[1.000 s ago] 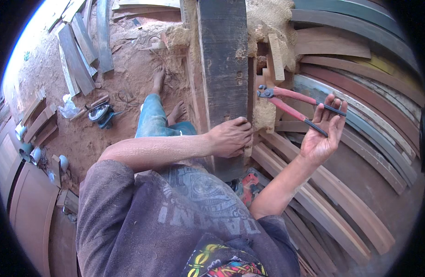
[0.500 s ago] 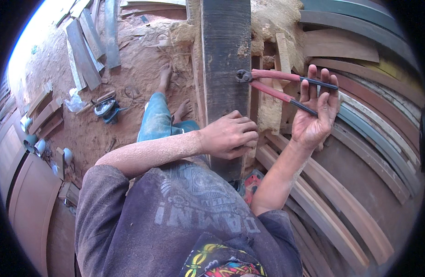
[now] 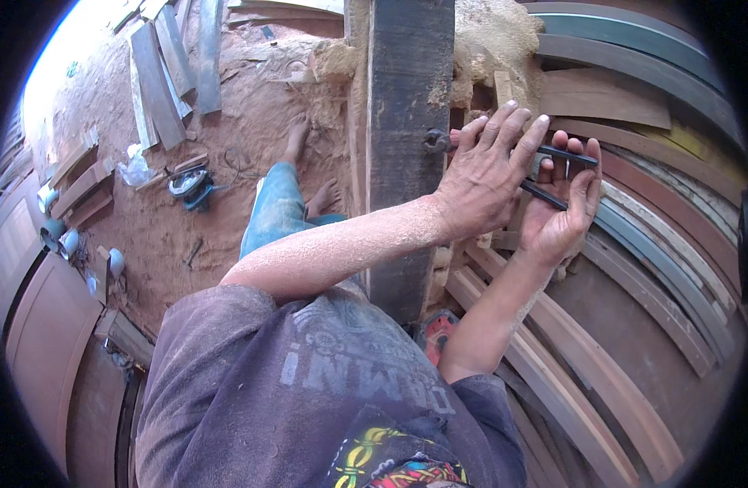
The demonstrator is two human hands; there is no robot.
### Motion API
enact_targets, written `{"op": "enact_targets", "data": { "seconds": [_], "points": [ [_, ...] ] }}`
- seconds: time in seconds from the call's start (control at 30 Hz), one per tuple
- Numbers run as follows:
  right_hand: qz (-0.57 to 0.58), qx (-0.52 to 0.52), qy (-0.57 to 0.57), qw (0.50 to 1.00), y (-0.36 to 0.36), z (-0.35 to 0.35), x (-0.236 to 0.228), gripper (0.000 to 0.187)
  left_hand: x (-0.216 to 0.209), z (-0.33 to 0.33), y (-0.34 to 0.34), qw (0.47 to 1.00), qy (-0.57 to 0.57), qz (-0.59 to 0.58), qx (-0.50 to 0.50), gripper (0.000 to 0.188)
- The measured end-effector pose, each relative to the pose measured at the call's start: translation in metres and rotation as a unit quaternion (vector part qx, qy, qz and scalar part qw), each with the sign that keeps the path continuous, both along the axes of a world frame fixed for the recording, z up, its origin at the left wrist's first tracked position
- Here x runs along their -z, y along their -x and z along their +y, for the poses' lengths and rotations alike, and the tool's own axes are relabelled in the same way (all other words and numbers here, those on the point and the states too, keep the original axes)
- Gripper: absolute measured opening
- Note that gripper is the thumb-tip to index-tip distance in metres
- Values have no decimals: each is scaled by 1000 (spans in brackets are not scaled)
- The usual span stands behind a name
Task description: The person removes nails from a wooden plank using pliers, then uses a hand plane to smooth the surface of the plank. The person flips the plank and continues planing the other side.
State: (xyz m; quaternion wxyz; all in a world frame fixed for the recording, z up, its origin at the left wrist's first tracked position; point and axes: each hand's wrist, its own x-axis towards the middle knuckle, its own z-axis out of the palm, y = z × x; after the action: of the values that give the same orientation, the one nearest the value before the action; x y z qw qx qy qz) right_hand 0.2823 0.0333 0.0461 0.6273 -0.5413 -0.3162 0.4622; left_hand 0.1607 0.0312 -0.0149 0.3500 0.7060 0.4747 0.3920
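A pair of pincers with red-wrapped, black-ended handles lies crosswise at the right edge of a dark wooden beam, jaws over the wood. My right hand, palm up, holds the black handle ends, its fingers curled up around and between them. Across the red part of the handles lies my left hand, back up, fingers stretched out. It covers most of the red grips, and whether its thumb grips anything is hidden. Sawdust coats my left forearm.
Long boards are stacked on the right. A blue power tool sits on the dirt floor at the left, near loose planks and wood offcuts. A red tool is partly hidden beside the beam. Sawdust is heaped right of the beam.
My left hand has moved right from over the beam onto the pincers' handles, with its fingers straightening. My right hand still holds the handle ends. The view has shifted slightly.
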Motion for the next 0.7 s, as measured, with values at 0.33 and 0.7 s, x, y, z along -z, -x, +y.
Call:
{"op": "enact_targets", "data": {
  "seconds": [0.33,0.7],
  "points": [
    [95,-33,-64,993,16,57,16,49,21,40,-6,995,4,-55,-78,38],
    [3,29,93,995,42,108,9,46,44,65,-11,988,-11,-97,-117,49]
  ]
}}
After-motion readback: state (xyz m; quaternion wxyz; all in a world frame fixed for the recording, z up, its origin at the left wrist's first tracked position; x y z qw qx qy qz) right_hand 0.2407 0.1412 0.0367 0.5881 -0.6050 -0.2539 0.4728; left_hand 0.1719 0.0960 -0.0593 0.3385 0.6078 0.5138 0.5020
